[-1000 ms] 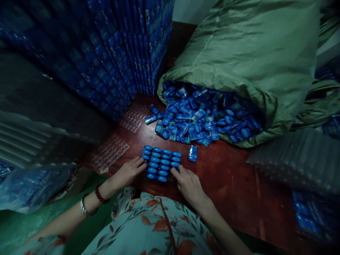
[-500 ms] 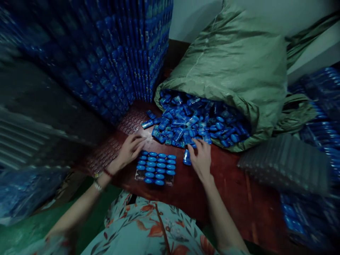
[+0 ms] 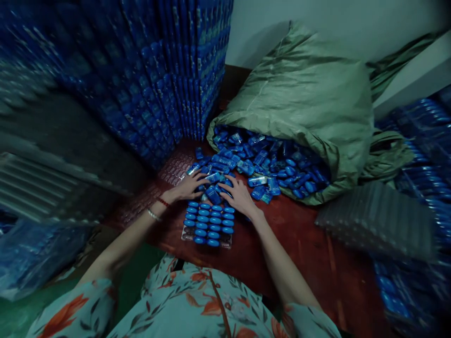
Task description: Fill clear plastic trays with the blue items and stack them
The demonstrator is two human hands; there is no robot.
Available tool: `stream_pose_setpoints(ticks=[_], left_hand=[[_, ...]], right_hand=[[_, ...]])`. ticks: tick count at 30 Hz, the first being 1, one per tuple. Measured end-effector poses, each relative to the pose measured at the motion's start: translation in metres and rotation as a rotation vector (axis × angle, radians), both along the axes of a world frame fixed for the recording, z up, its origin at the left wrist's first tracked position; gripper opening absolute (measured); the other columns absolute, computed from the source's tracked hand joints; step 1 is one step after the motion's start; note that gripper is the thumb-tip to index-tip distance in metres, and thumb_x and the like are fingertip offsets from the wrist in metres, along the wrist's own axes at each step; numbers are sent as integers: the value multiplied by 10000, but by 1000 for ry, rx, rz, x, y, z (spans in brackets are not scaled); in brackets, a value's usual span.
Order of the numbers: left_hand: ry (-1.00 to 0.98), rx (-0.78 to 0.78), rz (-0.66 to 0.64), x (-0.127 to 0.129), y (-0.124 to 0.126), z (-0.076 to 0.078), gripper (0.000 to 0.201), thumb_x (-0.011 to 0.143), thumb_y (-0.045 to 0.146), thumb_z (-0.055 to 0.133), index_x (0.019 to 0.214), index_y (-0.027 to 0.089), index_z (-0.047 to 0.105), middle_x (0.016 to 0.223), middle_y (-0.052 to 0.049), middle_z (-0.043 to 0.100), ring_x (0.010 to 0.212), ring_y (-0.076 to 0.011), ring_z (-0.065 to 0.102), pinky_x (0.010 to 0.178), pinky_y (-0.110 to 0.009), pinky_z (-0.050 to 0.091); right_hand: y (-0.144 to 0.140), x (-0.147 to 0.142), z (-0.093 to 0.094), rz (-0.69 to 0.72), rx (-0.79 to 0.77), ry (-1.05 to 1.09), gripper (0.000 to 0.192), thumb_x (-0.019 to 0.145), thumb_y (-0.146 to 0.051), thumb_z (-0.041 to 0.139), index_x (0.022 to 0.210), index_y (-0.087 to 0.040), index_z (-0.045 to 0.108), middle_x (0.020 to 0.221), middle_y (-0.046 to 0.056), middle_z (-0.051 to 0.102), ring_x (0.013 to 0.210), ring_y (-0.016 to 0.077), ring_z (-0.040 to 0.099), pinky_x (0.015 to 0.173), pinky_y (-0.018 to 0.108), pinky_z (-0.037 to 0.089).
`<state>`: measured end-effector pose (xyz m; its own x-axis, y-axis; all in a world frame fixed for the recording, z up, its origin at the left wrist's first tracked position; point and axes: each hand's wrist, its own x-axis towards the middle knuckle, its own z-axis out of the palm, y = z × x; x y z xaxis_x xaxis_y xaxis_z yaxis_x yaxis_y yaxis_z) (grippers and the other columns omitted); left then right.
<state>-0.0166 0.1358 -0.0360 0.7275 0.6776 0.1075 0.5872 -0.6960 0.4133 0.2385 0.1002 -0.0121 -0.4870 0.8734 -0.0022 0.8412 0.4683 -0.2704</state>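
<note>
A clear tray (image 3: 225, 241) on the red table holds rows of glossy blue oval pieces (image 3: 202, 219), with some dark unfilled pockets along its near edge. Just beyond it lies a loose heap of small blue shiny packets (image 3: 213, 193). My left hand (image 3: 190, 186) rests at the heap's left side, its fingers stretched over the packets. From the right, my right hand (image 3: 238, 195) reaches in with fingers spread, touching packets too. Both hands look open, and I see nothing gripped in either one. Some fingertips are hidden among the packets.
A green woven sack (image 3: 303, 89) lies open behind the heap, blue packets spilling from its mouth. Tall stacks of blue packs (image 3: 183, 80) rise at the left. Stacked clear trays (image 3: 377, 220) stand at the right, and more trays (image 3: 38, 183) at the left.
My right hand has moved left, and packets have shifted left and nearer the tray. My left hand has moved right onto the heap. The view has shifted slightly.
</note>
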Motion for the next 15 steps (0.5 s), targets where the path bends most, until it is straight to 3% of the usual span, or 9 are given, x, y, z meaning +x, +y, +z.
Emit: stream_pose_setpoints(ticks=[3, 6, 10, 13, 15], left_hand=[[-118, 40, 112, -25, -24, -4, 271, 887, 218, 437, 1106, 183, 593, 1346, -111, 428, 1294, -265, 329, 1049, -461, 323], [-195, 86, 303, -38, -35, -3, 254, 921, 254, 414, 1076, 190, 605, 1215, -99, 529, 1139, -215, 479, 972, -398, 396], [26, 5, 173, -31, -28, 6, 280, 810, 291, 622, 1077, 208, 610, 1157, -77, 572, 1062, -221, 524, 891, -332, 432], [219, -36, 131, -16, -16, 11, 356, 702, 205, 715, 1047, 200, 625, 1116, -78, 593, 1042, -241, 536, 861, -319, 439], [243, -48, 150, -9, -10, 14, 344, 667, 176, 733, 997, 179, 637, 1045, -75, 617, 991, -238, 563, 837, -306, 448]], right_hand=[[-4, -3, 15, -64, 30, -93, 410, 916, -429, 412, 1299, -313, 503, 1466, 74, 284, 1148, 298, 413, 897, 465, 373], [-1, -17, 34, -90, 43, -144, 325, 922, -341, 418, 1172, -261, 610, 1306, 116, 478, 1091, 284, 476, 863, 427, 388], [6, -57, 45, 100, -187, -180, 217, 864, -262, 523, 1036, -212, 645, 1086, 104, 625, 1012, 240, 574, 813, 318, 429], [14, -84, 41, 120, -241, -197, 307, 775, -154, 603, 1081, -169, 606, 1057, 133, 646, 986, 253, 606, 773, 300, 451], [21, -90, 39, 118, -240, -181, 356, 733, -127, 633, 1086, -150, 590, 1020, 141, 659, 956, 264, 620, 755, 308, 462]])
